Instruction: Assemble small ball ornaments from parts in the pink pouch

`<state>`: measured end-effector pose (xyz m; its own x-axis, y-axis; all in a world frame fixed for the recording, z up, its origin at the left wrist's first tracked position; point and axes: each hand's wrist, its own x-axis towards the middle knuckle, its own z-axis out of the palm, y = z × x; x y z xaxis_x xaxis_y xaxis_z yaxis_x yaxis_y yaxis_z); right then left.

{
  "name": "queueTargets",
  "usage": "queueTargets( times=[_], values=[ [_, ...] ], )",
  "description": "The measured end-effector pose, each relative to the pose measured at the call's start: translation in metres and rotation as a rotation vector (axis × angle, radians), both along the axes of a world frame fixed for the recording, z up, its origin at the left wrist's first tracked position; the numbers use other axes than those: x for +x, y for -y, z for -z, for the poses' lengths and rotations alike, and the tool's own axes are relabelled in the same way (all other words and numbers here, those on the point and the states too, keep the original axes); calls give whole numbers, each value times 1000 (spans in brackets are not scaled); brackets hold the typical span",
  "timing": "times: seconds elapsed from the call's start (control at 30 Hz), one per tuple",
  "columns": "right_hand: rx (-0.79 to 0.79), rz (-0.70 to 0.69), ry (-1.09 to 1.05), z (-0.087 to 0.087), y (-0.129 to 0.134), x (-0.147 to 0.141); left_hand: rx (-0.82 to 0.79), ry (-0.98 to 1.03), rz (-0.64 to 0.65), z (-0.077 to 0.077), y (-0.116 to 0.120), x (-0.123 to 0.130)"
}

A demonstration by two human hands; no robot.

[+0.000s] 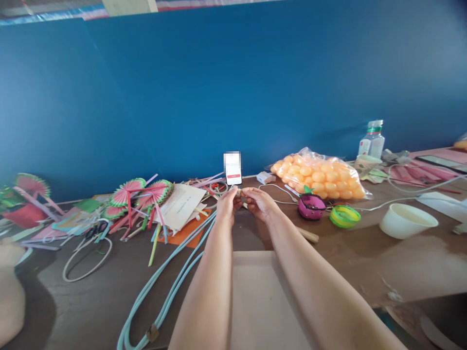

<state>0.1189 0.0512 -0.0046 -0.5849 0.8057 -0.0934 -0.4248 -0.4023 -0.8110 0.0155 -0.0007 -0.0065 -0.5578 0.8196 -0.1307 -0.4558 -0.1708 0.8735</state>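
Observation:
Both arms reach forward over the table, and the hands meet just in front of a propped-up phone (233,167) with a lit white screen. My left hand (228,203) is closed, its thumb and fingers pinching something small and brownish that I cannot make out. My right hand (260,202) is closed as well, its fingertips pressed at the same small thing from the right. Close by on the right sit a purple round container (311,208) with green leaves on top and a yellow-green ring-shaped dish (345,217).
A clear bag of orange balls (321,175) lies at the back right, with a plastic bottle (372,138) and a white cup (407,221) farther right. Watermelon-patterned paper fans (127,192), papers and looped light-blue tubing (164,282) cover the left. Another person's arm (9,291) shows at the left edge.

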Motion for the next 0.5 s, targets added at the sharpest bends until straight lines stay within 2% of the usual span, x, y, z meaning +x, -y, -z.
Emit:
queueTargets(
  times=[0.5],
  values=[
    [26,37,10,-1,1,-1,-8,-42,-8,0,1,1]
  ],
)
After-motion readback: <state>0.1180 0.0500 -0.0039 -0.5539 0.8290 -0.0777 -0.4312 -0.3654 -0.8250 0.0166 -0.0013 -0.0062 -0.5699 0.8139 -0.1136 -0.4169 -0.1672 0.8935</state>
